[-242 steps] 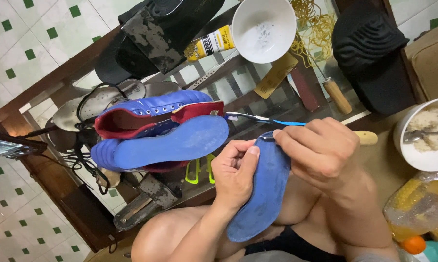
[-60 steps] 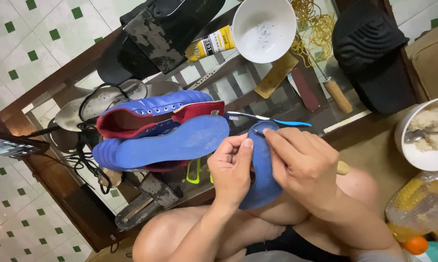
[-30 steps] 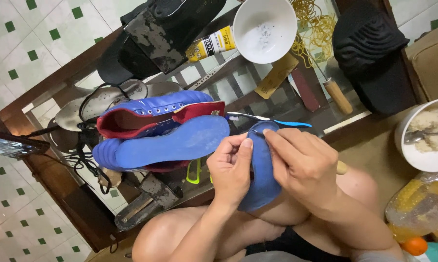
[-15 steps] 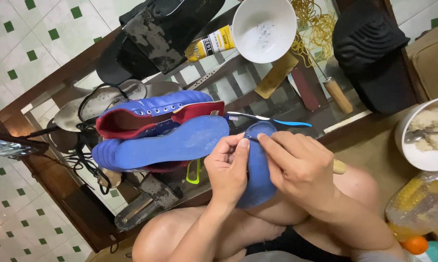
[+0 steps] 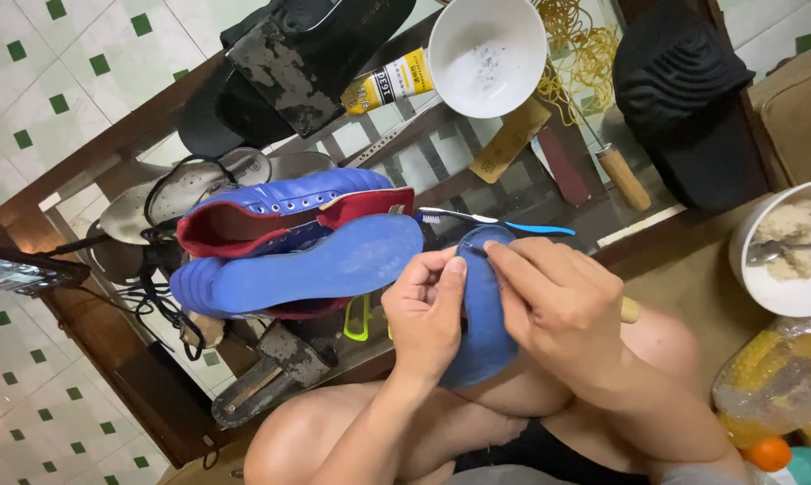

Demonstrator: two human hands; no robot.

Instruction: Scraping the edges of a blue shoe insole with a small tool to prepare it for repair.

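Both hands pinch a blue insole (image 5: 483,323) resting on the knees: left hand (image 5: 423,310) holds its edge in a closed grip, right hand (image 5: 558,305) nips its top. Just beyond, a blue shoe (image 5: 288,238) lies on the surface (image 5: 657,220).

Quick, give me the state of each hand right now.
Left hand: closed, pinching the blue insole at its edge.
Right hand: fingers pinched together on the insole's top; what they grip cannot be told.
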